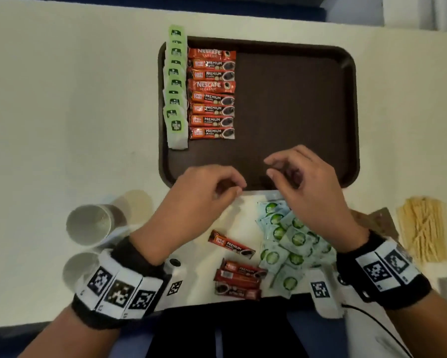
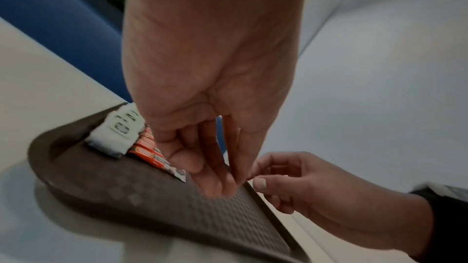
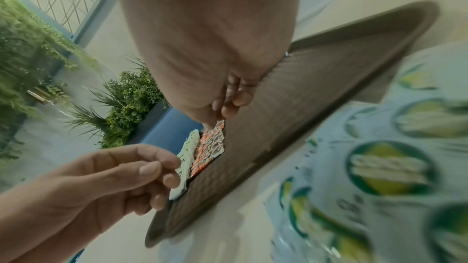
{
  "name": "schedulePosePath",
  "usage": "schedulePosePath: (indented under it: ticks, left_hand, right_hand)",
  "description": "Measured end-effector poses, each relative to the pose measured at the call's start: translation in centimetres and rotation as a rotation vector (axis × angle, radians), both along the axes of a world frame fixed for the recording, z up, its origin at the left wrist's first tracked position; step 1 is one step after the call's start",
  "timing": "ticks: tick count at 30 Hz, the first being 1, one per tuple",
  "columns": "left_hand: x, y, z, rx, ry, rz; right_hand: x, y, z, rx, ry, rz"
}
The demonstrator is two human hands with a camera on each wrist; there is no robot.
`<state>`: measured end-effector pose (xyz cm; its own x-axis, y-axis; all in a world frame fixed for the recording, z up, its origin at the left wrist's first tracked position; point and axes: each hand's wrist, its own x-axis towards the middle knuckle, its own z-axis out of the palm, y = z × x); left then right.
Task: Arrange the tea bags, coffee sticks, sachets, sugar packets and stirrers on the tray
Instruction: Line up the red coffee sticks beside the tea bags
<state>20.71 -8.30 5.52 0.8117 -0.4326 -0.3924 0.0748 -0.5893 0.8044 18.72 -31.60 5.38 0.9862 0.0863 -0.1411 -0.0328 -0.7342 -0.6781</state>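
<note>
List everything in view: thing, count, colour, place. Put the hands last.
Plastic tray: one, dark brown, mid-table.
Tea bags: overlapping column, count unclear, light green and white, along the tray's left rim.
Coffee sticks on the tray: eight, red-orange and black, column right of the tea bags.
Loose coffee sticks: about four, dark red, on the table near the front edge.
Sachets: a pile, pale blue with green circles, on the table below the right hand.
Stirrers: a bundle, pale wood, far right.
Paper cups: two, white, lying at the left.
Left hand: curled, empty, over the tray's near rim.
Right hand: curled, empty, over the tray.
</note>
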Motion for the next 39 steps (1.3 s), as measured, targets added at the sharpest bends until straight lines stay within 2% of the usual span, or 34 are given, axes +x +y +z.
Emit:
schedulePosePath:
  ticks: [4, 8, 12, 14, 18, 23, 30, 34, 39]
  left_hand:
    - [-2.6, -0.7, -0.5, 0.049, 0.028, -0.222]
    - [-4.9, -0.6, -1.8, 0.229, -0.086, -0.443]
    - [-6.4, -0.2, -3.1, 0.332, -0.142, -0.532]
    - [-7.0, -0.1, -3.5, 0.353, -0.168, -0.541]
    - [-7.7, -0.1, -4.0, 0.377, -0.221, -0.521]
    - [-8.2, -0.1, -4.8, 0.336, -0.233, -0.455]
    - [-8.1, 0.4, -4.6, 0.172, -0.059, -0.262]
    - [-7.4, 0.8, -3.7, 0.106, 0.003, -0.134]
    - [-5.9, 1.5, -2.1, -0.006, 0.090, 0.079]
  right_hand:
    - [-5.1, -0.2, 0.2, -0.032, 0.118, 0.065]
    - [-10.8, 1.2, -0.9, -0.188, 0.147, 0.263]
    - [-15.5, 2.7, -2.9, -0.248, 0.077, 0.400]
    - [-17.1, 3.4, -3.5, -0.310, 0.101, 0.464]
    - [-17.6, 4.9, -3.7, -0.379, 0.128, 0.393]
    - [-16.9, 5.8, -4.3, -0.493, 0.026, 0.367]
    - [-16.7, 6.5, -5.1, -0.563, -0.074, 0.372]
    - [-16.8, 7.0, -6.1, -0.530, -0.036, 0.313]
    - [-16.2, 7.9, -5.9, -0.482, -0.036, 0.341]
